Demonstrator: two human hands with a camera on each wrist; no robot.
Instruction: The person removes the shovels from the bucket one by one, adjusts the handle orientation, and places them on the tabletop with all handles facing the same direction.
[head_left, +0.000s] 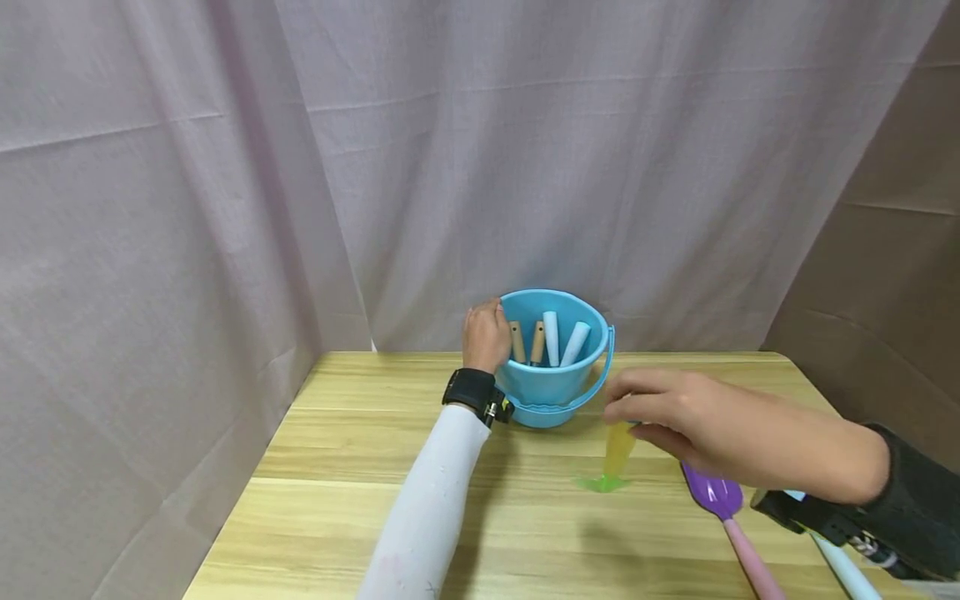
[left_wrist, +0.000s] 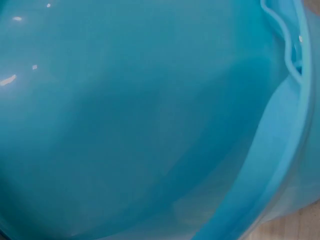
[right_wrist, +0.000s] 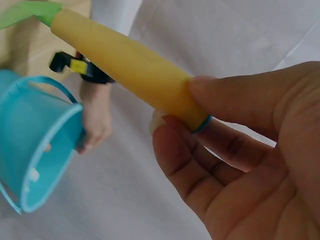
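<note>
A blue plastic bucket stands at the back of the wooden table, with several wooden and white handles sticking up inside. My left hand grips its left rim; the left wrist view is filled by the bucket wall. My right hand pinches the yellow handle of a tool whose green head rests on the table, right of the bucket. In the right wrist view the yellow handle lies between thumb and fingers, with the bucket beyond.
A purple spatula with a pink handle lies on the table under my right forearm. A pale blue handle lies beside it near the right edge. Grey curtains hang close behind the table.
</note>
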